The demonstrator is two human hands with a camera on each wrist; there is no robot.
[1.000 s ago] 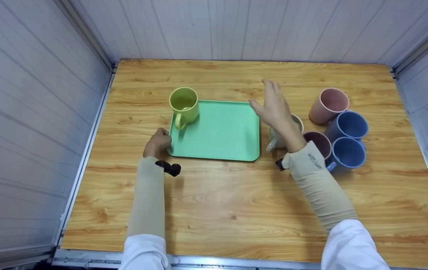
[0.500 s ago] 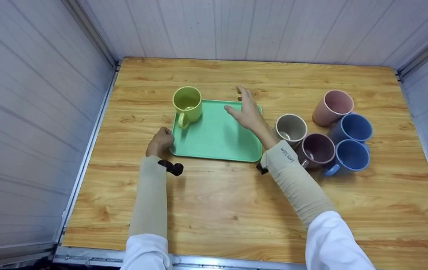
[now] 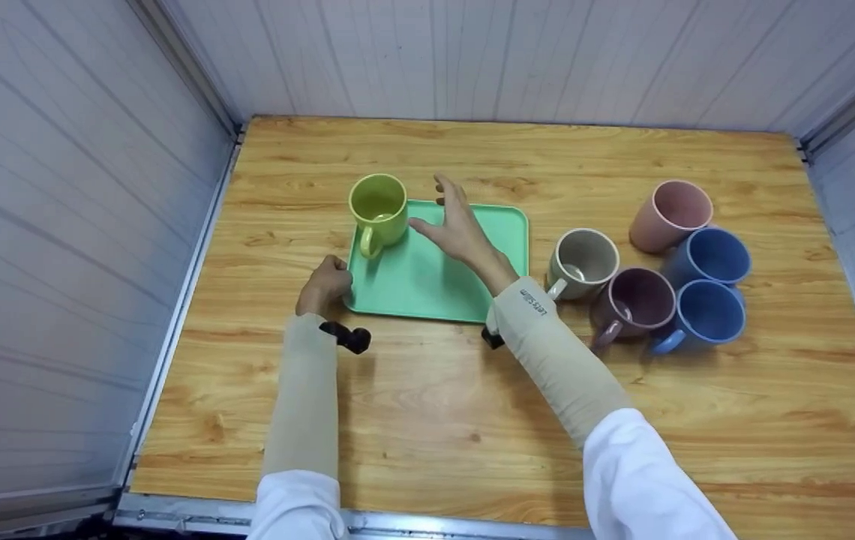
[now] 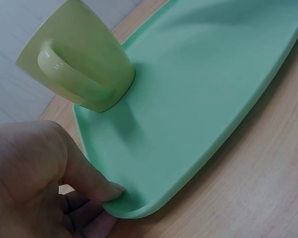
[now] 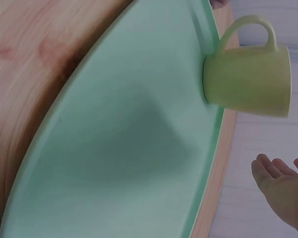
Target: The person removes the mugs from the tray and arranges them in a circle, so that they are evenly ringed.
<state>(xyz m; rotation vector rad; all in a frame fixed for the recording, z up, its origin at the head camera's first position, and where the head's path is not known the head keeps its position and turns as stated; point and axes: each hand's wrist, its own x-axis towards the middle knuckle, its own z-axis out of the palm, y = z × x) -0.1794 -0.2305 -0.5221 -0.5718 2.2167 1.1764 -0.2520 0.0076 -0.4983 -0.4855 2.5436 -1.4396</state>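
A green tray lies on the wooden table, and a yellow-green mug stands upright at its far left corner, handle towards the person. At the near left corner my left hand pinches the tray's edge, thumb on top and the other fingers curled below, as the left wrist view shows. Above the tray is my right hand, just right of the yellow-green mug. Its thumb and fingers are spread apart and hold nothing. In the right wrist view a gap shows between this hand and the mug.
Right of the tray stands a group of upright mugs: a grey mug, a dark purple mug, a pink mug and two blue mugs. White panel walls close off the back and both sides.
My right hand has moved left, from above the grey mug across the tray to beside the yellow-green mug. My left hand stays at the tray's corner.
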